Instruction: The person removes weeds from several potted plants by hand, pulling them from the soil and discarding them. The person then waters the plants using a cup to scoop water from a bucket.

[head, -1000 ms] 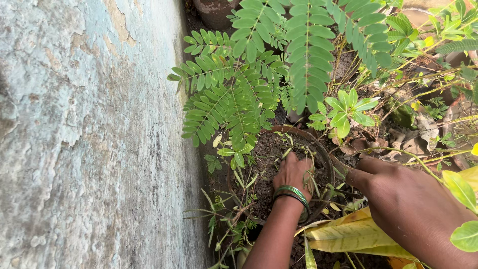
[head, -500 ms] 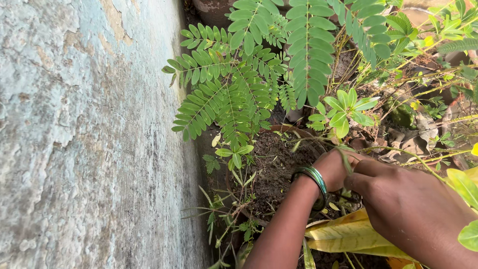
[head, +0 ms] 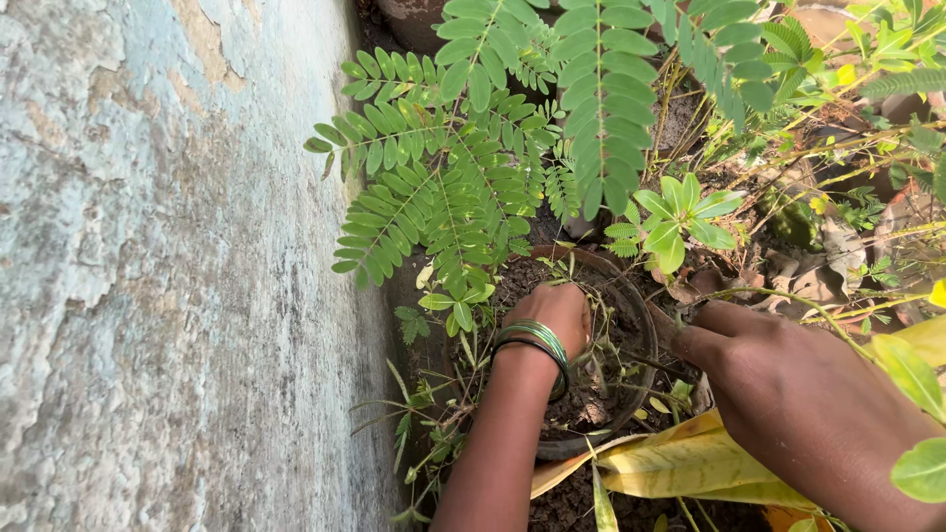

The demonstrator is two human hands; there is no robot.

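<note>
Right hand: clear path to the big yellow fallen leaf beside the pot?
Probably yes. The right hand hovers just above the big yellow fallen leaf, with nothing visible between them; the left hand is busy inside the round dark pot.

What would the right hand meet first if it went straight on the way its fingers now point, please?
Probably the rim of the round pot: the right hand points left toward it, fingertips almost there. Depth is unclear; the left hand lies farther along.
</note>
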